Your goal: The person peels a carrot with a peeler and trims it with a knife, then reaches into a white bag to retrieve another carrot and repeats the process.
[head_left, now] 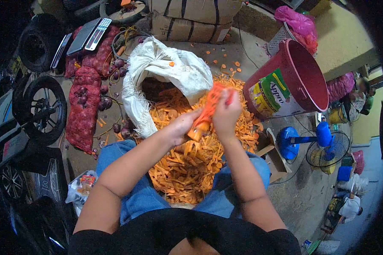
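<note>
My left hand [184,126] is closed around a carrot [196,133], whose pale orange end points down toward my lap. A bright orange-red, net-like piece [211,103] runs up from the carrot between my hands; its kind is hard to make out. My right hand [226,111] is clenched on this piece at its upper side, and a bit of red shows at the fingers. Below both hands lies a large heap of carrot peelings and strips [178,174], spread between my knees. A white woven sack [136,102] gapes beside the heap, with dark orange scraps inside.
A big maroon bucket [312,70] tilts at the right, near a blue fan [323,138] and an open cardboard box [276,163]. Red net sacks of onions [86,121] and a scale [98,34] are at left, beside motorbike wheels [44,106]. Strapped cartons [189,27] stand behind.
</note>
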Available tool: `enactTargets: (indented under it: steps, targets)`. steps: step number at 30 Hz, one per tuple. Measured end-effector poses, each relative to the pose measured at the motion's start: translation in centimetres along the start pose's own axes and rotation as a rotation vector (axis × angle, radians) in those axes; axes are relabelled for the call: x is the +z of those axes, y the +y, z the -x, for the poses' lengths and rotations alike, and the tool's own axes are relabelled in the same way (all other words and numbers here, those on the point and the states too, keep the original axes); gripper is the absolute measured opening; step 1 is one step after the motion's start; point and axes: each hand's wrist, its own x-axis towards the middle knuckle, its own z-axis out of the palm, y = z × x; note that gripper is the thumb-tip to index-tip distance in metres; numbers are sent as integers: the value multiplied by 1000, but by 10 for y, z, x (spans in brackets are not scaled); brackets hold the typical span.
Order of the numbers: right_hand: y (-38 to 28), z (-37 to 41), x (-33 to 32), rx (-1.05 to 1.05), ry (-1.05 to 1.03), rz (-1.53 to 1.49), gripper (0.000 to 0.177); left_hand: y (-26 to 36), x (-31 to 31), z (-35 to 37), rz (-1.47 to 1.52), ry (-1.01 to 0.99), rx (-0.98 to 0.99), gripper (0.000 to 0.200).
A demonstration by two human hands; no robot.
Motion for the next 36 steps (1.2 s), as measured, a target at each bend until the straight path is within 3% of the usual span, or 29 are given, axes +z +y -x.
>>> enactTargets:
  steps: [3,5,6,8,11,13,16,19,21,23,25,26,28,29,33,36]
  targets:
    - [56,-45,-18,-10,312,180,21,-10,-2,9,-88,-147,-142,33]
    - [53,-58,-35,186,407,188,22,-1,6,21,-122,-172,-132,33]
    - [49,-57,-37,188,410,187,22,4,8,24,-158,-197,-115,35]
    - [37,-53,-36,325,304,-56,23,3,0,18,-84,-171,-74,35]
    - [23,-28,-14,135,100,-98,21,3,-6,12,-1,-106,-13,35]
    - [-1,-8,-2,141,6,-288,20,-2,-12,-6,86,-27,11,33]
    - [-12,13,2,138,-147,-86,19,2,-11,0,110,-62,-28,30]
    - [-12,9,-1,115,-126,51,18,1,1,1,85,9,-5,28]
    - [12,-12,-4,-36,107,43,20,5,-1,7,-130,-37,-82,28]
    - [34,-43,-23,40,287,89,22,1,6,15,-124,-56,-74,28]
    - [42,-58,-39,243,390,212,24,-1,8,19,-179,-116,-32,29]
    - [41,-56,-39,245,393,213,24,-1,5,19,-181,-117,-35,29]
    - [33,-54,-38,348,318,-95,23,0,-3,12,-61,-73,-107,30]
    - [35,-47,-30,211,246,-37,21,0,-5,8,-6,-38,-108,31]
    - [-2,-4,-6,158,-49,-199,19,7,2,10,43,13,-51,30]
    - [-8,11,3,55,-95,-50,19,6,11,6,95,92,76,29]
